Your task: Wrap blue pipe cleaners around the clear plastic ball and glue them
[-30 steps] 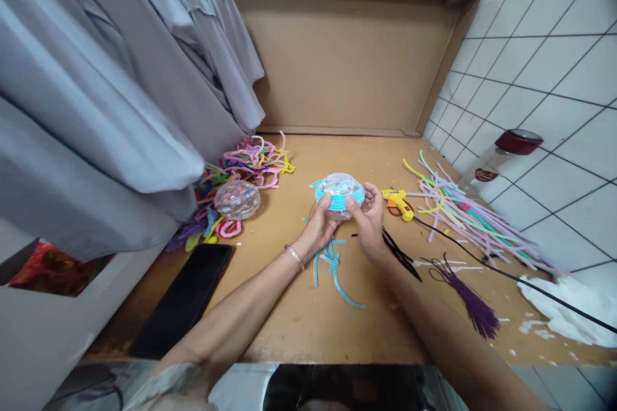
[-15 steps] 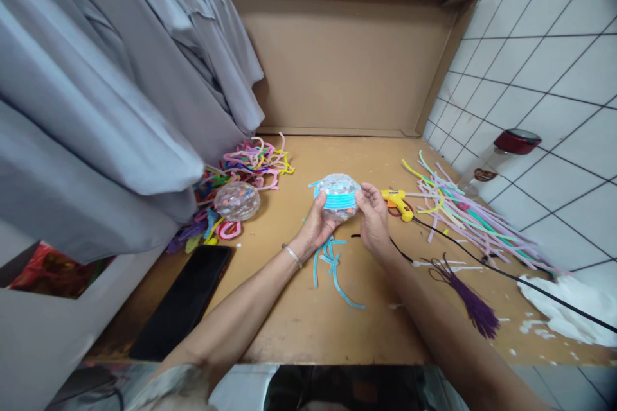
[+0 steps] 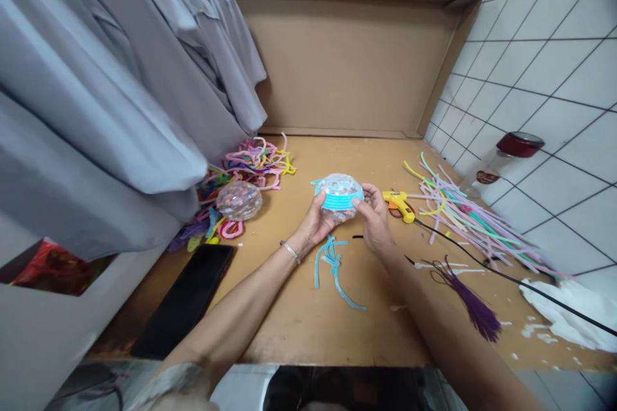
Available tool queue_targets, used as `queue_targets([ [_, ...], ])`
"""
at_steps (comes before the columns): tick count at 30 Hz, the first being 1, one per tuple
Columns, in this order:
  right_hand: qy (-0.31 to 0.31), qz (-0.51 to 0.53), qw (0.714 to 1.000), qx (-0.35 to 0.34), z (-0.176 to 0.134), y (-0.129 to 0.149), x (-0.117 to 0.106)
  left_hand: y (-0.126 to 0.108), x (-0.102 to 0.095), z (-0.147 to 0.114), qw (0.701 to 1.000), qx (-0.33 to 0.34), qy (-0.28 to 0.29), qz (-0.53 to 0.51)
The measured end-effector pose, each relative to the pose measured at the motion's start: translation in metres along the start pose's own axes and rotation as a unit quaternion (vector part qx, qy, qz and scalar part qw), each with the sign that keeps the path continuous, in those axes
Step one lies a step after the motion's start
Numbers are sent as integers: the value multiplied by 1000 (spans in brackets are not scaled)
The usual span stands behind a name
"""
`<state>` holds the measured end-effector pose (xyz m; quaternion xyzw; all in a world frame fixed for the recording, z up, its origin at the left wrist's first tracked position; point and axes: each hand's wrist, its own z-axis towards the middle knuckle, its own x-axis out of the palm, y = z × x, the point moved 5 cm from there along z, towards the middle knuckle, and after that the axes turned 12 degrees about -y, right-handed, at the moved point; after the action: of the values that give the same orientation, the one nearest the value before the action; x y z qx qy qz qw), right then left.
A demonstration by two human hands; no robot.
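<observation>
Between my two hands is a clear, rounded ball (image 3: 341,183) with small coloured bits showing in it. Bright blue strips (image 3: 341,201), like pipe cleaners, run side by side across its front. My left hand (image 3: 314,223) grips it from the left and below, thumb against the ends of the strips. On the other side my right hand (image 3: 375,215) holds its right edge, with the thumb on the strips and the fingers behind. Loose blue pipe cleaner pieces (image 3: 331,261) lie on the table just below the ball.
A second clear ball (image 3: 239,200) sits left, beside a heap of coloured pipe cleaners (image 3: 255,164). A black phone (image 3: 186,300) lies nearer. On the right are a yellow glue gun (image 3: 399,204) with its cable, pale pipe cleaners (image 3: 475,215), a purple tassel (image 3: 475,308) and a red-lidded bottle (image 3: 496,164).
My right thumb has moved slightly down and left over the blue strips. The ball remains in both hands, and the whole view has shifted a little.
</observation>
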<state>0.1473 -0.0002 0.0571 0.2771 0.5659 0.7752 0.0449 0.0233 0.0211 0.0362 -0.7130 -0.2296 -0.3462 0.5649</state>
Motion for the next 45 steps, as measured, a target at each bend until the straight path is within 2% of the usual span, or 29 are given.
queue_targets([
  [17, 16, 20, 1000, 18, 12, -3, -4, -2, -2, 1, 999, -32, 17, 3],
  [24, -46, 7, 999, 21, -7, -11, 1, 9, -3, 1, 1000, 6, -8, 10],
  [31, -46, -34, 998, 40, -18, -20, 5, 14, 2, -5, 995, 87, -42, 19],
  [37, -22, -8, 999, 31, -14, -13, 5, 10, 1, -3, 994, 99, -30, 30],
  [45, 49, 43, 996, 53, -5, -1, 10, 6, -1, 0, 999, 39, -15, -4],
])
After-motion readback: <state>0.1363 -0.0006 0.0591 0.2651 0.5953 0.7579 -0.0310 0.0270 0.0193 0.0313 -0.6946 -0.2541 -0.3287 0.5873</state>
